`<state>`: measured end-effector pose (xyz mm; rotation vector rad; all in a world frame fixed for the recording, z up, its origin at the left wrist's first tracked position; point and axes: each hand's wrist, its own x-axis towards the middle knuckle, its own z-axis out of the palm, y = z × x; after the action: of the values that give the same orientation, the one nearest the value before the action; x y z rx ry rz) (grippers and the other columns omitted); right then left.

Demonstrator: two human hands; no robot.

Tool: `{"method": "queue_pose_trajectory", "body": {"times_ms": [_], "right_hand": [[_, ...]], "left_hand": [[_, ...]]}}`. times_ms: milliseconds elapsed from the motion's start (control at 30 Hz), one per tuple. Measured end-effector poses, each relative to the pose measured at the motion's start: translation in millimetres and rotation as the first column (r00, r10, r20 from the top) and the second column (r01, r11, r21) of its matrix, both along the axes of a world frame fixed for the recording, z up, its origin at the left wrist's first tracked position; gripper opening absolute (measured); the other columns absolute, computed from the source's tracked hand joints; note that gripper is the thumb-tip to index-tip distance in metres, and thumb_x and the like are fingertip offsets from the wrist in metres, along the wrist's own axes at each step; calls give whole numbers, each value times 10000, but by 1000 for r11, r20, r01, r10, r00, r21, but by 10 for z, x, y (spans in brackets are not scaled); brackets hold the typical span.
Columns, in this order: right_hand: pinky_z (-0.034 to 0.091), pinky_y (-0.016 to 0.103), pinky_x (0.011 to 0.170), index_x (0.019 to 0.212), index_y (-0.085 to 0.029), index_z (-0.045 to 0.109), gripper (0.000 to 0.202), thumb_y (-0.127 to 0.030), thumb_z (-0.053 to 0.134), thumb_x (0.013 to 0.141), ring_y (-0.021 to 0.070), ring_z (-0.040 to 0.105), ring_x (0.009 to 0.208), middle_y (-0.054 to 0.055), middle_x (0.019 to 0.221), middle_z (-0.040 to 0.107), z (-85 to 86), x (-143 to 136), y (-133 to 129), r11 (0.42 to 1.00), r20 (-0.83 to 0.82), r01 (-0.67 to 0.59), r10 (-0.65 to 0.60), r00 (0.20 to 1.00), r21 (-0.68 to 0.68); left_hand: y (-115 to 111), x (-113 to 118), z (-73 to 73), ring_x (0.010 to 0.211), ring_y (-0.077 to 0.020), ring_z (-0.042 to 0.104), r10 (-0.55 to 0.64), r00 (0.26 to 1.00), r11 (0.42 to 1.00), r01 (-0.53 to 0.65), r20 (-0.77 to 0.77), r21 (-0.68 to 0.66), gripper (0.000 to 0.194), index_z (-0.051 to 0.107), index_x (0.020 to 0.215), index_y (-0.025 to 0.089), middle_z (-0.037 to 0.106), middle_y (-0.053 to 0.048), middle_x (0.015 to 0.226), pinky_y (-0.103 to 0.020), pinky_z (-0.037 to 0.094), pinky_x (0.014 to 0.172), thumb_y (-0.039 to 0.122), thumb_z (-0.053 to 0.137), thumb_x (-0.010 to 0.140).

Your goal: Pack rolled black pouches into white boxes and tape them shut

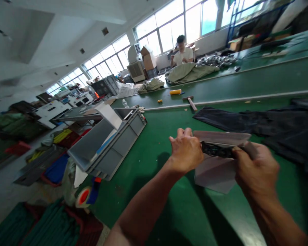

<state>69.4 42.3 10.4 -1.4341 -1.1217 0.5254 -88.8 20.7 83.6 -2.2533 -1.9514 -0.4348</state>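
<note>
My left hand (187,150) is closed at the left end of a dark patterned strip (217,150), in front of me above the green table (149,164). At its right end my right hand (256,167) pinches the strip, thumb on the near side. A pale, stiff-looking flat piece (222,136) lies along the strip's upper side, between both hands. Below hangs a greyish translucent sheet (215,176); whether it joins the upper piece I cannot tell. Dark cloth (279,126) is spread on the table beyond my right hand.
A grey plastic crate (120,147) with white boards stands at the left table edge. Tape rolls (83,196) hang below it. Farther back lie a hammer-like tool (192,102) and a yellow cylinder (175,92). A person (182,54) sits across, behind bunched cloth (184,72).
</note>
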Motion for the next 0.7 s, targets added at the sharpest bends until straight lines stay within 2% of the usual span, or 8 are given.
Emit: {"method": "queue_pose_trajectory", "body": {"times_ms": [100,200,400,467,533,600,633,700], "right_hand": [[404,365,640,933,-207,604,293,-408,596,721,235,549,704,50,784,600,9,-2,31,998,2,11,-11,1000,-55],[415,338,640,903,-191,592,318,-427,561,693,220,544,700,26,754,596,53,-20,27,998,-4,-58,58,998,-17],[428,325,646,897,-176,597,331,-417,562,672,224,561,725,48,776,631,90,-39,38,998,-49,-55,56,997,9],[430,330,653,900,-175,596,336,-416,567,666,227,565,729,51,779,634,82,-32,48,998,-62,-62,63,996,14],[430,332,658,892,-180,592,328,-422,563,672,229,564,733,49,776,633,69,-22,50,996,-59,-84,85,995,27],[429,332,660,886,-184,588,320,-433,556,688,228,561,733,46,772,628,56,-13,40,994,-44,-102,104,994,35],[429,333,664,889,-185,586,318,-437,551,698,228,561,735,46,775,628,50,-10,32,993,-37,-109,110,993,40],[433,338,680,899,-185,584,316,-440,540,718,228,565,745,48,788,631,44,-11,15,991,-28,-123,125,992,51]], "left_hand": [[26,-27,-14,965,-259,508,13,1000,1000,-13,-22,-8,193,673,823,178,590,-89,996,-433,503,721,245,497,866],[21,-63,-30,967,-247,517,23,999,1000,-24,-30,-7,236,666,835,187,599,-78,1004,-420,493,735,263,450,895],[64,-176,-90,933,-235,540,-112,992,992,115,-63,48,236,669,847,205,614,-65,973,-427,462,791,310,466,907],[77,-230,-144,947,-222,547,-154,988,984,154,-3,87,249,678,852,203,607,-72,1013,-403,459,813,299,456,912],[67,-285,-207,973,-191,552,-194,970,974,173,146,146,230,689,879,197,583,-80,1098,-354,460,840,256,468,897],[20,-318,-254,1023,-179,542,-230,930,960,169,287,223,216,683,992,187,552,-89,1166,-328,451,872,216,531,842],[-16,-322,-263,1055,-192,529,-247,918,952,169,310,257,284,663,1078,187,545,-93,1184,-342,440,890,218,574,810],[-92,-302,-244,1086,-236,502,-283,929,932,208,240,296,461,597,1226,206,560,-95,1180,-405,407,903,279,650,775]]}}
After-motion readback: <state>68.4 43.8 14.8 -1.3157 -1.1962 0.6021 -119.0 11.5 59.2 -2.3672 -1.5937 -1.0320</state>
